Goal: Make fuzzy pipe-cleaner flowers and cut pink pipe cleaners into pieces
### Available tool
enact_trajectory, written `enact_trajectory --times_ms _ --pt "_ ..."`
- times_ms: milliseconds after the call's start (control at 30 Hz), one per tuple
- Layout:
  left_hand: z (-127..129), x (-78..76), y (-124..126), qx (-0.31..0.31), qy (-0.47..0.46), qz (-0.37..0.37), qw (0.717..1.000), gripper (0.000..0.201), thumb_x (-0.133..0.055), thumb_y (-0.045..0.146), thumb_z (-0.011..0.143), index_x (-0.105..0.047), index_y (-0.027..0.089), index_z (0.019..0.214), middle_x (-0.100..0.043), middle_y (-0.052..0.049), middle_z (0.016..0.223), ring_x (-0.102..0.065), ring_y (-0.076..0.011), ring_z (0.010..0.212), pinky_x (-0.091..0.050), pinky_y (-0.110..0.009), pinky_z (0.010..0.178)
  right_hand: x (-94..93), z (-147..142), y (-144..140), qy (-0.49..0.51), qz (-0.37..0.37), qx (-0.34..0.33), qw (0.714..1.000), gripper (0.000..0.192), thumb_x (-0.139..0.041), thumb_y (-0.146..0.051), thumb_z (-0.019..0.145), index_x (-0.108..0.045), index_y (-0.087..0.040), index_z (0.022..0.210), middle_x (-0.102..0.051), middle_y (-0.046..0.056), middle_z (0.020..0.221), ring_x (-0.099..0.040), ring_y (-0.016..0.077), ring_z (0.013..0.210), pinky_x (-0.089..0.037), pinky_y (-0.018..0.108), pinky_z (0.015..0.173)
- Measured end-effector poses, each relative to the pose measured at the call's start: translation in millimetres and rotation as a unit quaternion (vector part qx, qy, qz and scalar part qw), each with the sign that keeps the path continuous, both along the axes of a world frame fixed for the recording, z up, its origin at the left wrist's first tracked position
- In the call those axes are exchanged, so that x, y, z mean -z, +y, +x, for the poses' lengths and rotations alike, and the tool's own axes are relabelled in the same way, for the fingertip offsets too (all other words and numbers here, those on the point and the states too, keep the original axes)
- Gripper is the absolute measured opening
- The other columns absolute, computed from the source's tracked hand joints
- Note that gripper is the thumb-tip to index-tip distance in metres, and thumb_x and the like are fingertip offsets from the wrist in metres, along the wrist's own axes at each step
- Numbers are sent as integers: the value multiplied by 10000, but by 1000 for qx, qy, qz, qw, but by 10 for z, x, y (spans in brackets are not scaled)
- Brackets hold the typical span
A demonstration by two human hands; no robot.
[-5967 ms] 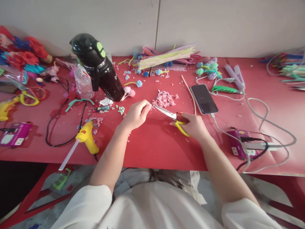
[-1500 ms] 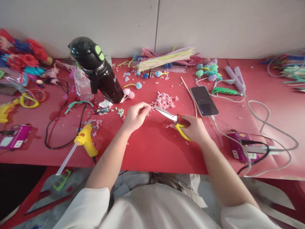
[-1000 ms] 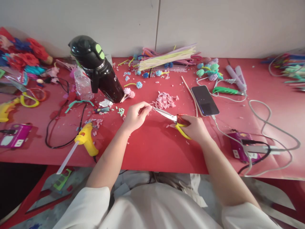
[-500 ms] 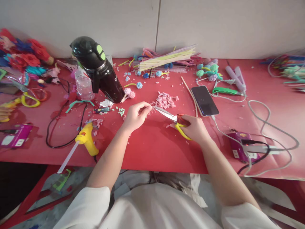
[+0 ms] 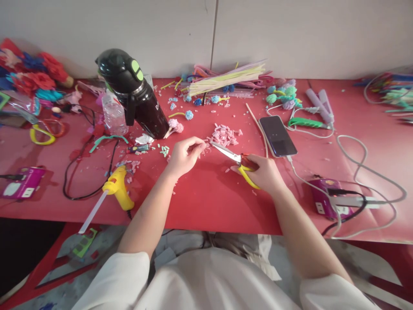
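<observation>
My right hand (image 5: pixel 263 174) is wrapped round the yellow and orange handles of the scissors (image 5: pixel 226 151), whose blades point left. The blade tips lie just right of my left hand (image 5: pixel 186 157). My left thumb and fingertips are pinched together; a tiny pinkish bit shows at the tips, too small to name. Just beyond the blades lies a pile of short pink cut pieces (image 5: pixel 225 135) on the red table. A few mint-green pieces (image 5: pixel 164 150) are scattered left of my left hand. A long pale pink strip (image 5: pixel 257 125) lies beyond my right hand.
A black flask (image 5: pixel 142 103) stands at the back left beside a clear bottle (image 5: pixel 113 114). The yellow glue gun (image 5: pixel 119 187) lies near my left forearm. A phone (image 5: pixel 278 135) with a charging cable and a purple power block (image 5: pixel 325 198) lie right. Bundled strips (image 5: pixel 227 81) rest along the wall.
The scissors' tips have shifted slightly right, away from my left fingertips. Both hands otherwise stay in nearly the same place.
</observation>
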State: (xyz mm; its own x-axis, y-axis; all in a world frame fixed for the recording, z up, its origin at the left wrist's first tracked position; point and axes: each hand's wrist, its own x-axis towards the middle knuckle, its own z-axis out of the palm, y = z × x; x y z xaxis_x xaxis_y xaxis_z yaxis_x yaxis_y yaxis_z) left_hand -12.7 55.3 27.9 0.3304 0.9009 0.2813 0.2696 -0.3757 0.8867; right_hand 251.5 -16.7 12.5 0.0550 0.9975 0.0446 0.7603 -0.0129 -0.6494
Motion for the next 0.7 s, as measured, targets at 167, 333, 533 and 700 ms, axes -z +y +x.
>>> enact_trajectory --times_ms 167,333,533,700 --pt "1 4 5 -5 6 13 1000 310 -648 459 972 -704 179 849 -677 -17 701 -605 -122 614 -493 -233 596 -15 -8 -7 3 -10 -9 1000 620 -720 -756 712 -427 -219 618 -360 -48 536 -277 110 564 -285 258 510" --pt "-12 29 17 -4 6 12 1000 268 -651 416 973 -711 182 856 -692 -15 719 -612 -117 625 -489 -229 606 -16 -10 2 -6 -22 -9 1000 624 -700 -780 706 -446 -217 617 -355 -45 529 -281 113 558 -288 261 508" --pt "-16 25 17 -5 14 11 1000 313 -653 472 968 -716 182 869 -700 -22 722 -615 -128 623 -496 -243 604 -30 -11 9 11 -21 -6 1000 633 -700 -798 686 -484 -206 626 -397 -30 531 -328 120 566 -308 259 520" --pt "-3 7 14 -8 9 15 1000 364 -663 531 953 -723 183 865 -697 -26 704 -624 -135 621 -507 -249 602 2 13 -1 10 -12 3 1000 622 -707 -775 705 -460 -209 622 -374 -38 542 -306 114 562 -279 256 504"
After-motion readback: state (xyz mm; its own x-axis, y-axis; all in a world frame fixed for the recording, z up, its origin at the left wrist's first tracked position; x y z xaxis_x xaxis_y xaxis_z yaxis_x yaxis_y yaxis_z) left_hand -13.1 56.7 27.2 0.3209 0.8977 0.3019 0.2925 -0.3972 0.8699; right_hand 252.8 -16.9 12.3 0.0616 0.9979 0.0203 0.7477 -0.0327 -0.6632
